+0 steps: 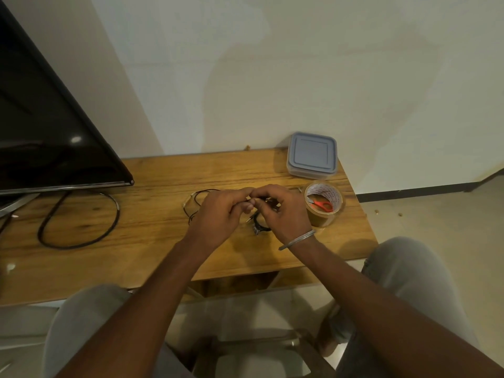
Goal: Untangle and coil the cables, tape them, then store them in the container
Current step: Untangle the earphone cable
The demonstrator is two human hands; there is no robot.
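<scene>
A thin black cable [197,198] lies in loose loops on the wooden table [152,175], trailing left from under my hands. My left hand [218,214] and my right hand [281,211] meet above the table's middle, both pinching the cable between fingertips. A small coiled part of the cable [259,226] and a plug tip show below my fingers. A roll of brown tape [324,211] stands just right of my right hand, with red-handled scissors [321,205] lying in its core. The lidded grey-blue container [312,155] sits at the table's back right.
A black TV screen [46,126] stands at the left, its thick black cord [81,219] looping over the table's left half. The table's right edge is just beyond the tape. My knees [409,268] sit below the front edge.
</scene>
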